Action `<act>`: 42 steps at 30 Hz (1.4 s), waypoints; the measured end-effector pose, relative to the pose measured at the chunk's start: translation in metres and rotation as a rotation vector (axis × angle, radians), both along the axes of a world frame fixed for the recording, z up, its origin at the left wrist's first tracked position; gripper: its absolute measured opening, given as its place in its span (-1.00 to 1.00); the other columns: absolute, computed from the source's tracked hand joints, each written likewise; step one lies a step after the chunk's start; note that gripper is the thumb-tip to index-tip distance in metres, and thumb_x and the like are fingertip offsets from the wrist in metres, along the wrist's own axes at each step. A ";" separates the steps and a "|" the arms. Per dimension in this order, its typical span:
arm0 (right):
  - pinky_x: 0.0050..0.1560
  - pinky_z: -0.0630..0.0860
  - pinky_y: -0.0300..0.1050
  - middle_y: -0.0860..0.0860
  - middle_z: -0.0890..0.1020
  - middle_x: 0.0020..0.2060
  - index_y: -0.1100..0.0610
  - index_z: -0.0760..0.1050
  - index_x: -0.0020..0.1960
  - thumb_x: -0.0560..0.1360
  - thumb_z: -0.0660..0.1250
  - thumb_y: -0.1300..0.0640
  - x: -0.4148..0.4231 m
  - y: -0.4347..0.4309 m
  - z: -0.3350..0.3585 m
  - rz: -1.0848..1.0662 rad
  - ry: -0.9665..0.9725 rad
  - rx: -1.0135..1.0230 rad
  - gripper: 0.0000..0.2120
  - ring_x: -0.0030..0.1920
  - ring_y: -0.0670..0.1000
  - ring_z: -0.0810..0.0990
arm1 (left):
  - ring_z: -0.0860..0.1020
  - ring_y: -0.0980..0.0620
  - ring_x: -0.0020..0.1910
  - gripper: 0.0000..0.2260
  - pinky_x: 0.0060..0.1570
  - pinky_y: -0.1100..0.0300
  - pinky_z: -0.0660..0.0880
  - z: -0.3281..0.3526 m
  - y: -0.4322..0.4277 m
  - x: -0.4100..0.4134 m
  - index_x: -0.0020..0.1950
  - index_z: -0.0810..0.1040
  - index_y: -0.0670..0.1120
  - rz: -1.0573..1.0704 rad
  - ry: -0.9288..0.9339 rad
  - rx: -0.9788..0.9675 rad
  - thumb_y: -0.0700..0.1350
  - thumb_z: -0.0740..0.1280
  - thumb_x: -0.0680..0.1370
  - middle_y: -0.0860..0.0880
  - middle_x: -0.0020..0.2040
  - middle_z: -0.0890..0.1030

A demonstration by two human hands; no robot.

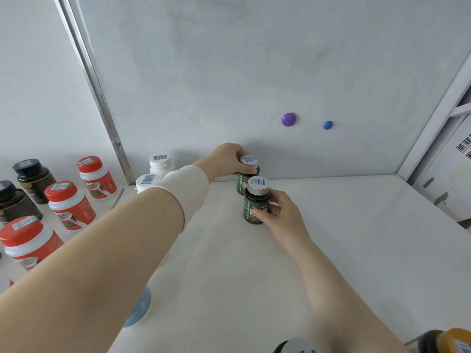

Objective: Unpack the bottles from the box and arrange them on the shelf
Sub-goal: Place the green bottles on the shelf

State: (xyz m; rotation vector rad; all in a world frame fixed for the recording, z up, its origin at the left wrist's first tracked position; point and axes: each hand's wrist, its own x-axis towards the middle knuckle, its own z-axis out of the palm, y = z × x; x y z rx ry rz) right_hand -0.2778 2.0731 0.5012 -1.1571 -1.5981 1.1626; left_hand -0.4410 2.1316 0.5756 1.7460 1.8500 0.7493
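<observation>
Two dark green bottles with silver caps stand on the white shelf (pixel 331 238), one behind the other near the back wall. My left hand (pixel 226 160) grips the rear bottle (pixel 248 166) just under its cap. My right hand (pixel 280 212) holds the front bottle (pixel 254 202) around its lower body. Both bottles are upright and close together. Two white bottles (pixel 160 163) stand to the left, partly hidden by my left forearm. The box is out of sight.
In the left bay stand several red-capped white bottles (pixel 70 205) and dark black-capped bottles (pixel 33 177). A metal post (pixel 102 98) divides the bays. Purple (pixel 288 119) and blue (pixel 328 125) magnets stick to the back wall. More caps show at the bottom edge.
</observation>
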 end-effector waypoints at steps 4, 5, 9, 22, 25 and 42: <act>0.05 0.41 -0.28 -0.08 0.54 0.04 0.12 0.40 0.27 0.44 0.39 0.28 -0.002 0.004 0.001 0.005 -0.026 0.004 -0.57 0.05 -0.09 0.54 | 0.56 -0.11 0.12 -0.59 0.19 -0.03 0.50 -0.002 0.004 0.000 0.16 0.53 -0.19 -0.004 -0.012 -0.005 -0.08 0.51 0.38 -0.14 0.14 0.60; 0.06 0.40 -0.29 -0.07 0.54 0.04 0.13 0.40 0.27 0.44 0.39 0.28 -0.002 0.004 0.001 0.006 -0.032 0.005 -0.57 0.05 -0.09 0.54 | 0.56 -0.09 0.09 -0.59 0.19 -0.02 0.50 -0.003 0.004 0.000 0.16 0.52 -0.18 -0.006 -0.011 -0.002 -0.08 0.51 0.39 -0.14 0.14 0.60; 0.08 0.40 -0.29 -0.08 0.53 0.03 0.12 0.39 0.27 0.44 0.39 0.27 -0.002 0.006 0.000 0.011 -0.054 0.006 -0.57 0.06 -0.09 0.53 | 0.53 -0.04 0.01 -0.60 0.20 -0.01 0.49 -0.004 0.006 0.000 0.16 0.52 -0.16 -0.014 -0.004 -0.003 -0.08 0.50 0.39 -0.11 0.14 0.59; 0.39 0.22 -0.14 0.00 0.33 0.44 0.12 0.22 0.45 0.56 0.23 0.03 0.017 -0.026 0.054 -0.036 -0.363 0.166 -0.49 0.44 0.00 0.29 | 0.47 -0.04 0.24 -0.53 0.26 0.11 0.38 0.063 -0.057 0.001 0.33 0.40 -0.08 -0.009 0.269 -0.059 0.04 0.39 0.48 0.00 0.25 0.50; 0.32 0.25 -0.14 0.02 0.34 0.42 0.12 0.23 0.45 0.57 0.19 0.03 0.024 -0.059 0.085 -0.009 -0.493 0.279 -0.52 0.41 0.01 0.31 | 0.48 -0.06 0.23 -0.62 0.26 0.03 0.39 0.086 -0.114 0.000 0.28 0.43 -0.02 0.012 0.551 0.003 0.05 0.35 0.50 0.02 0.23 0.51; 0.20 0.41 -0.01 0.15 0.47 0.28 0.19 0.35 0.34 0.57 0.16 0.07 -0.144 -0.345 0.132 0.401 -0.905 0.921 -0.62 0.27 0.17 0.45 | 0.54 -0.11 0.13 -0.72 -0.03 0.13 0.39 0.103 -0.527 -0.114 0.29 0.43 -0.05 0.406 1.312 -0.215 -0.09 0.19 0.59 -0.08 0.19 0.54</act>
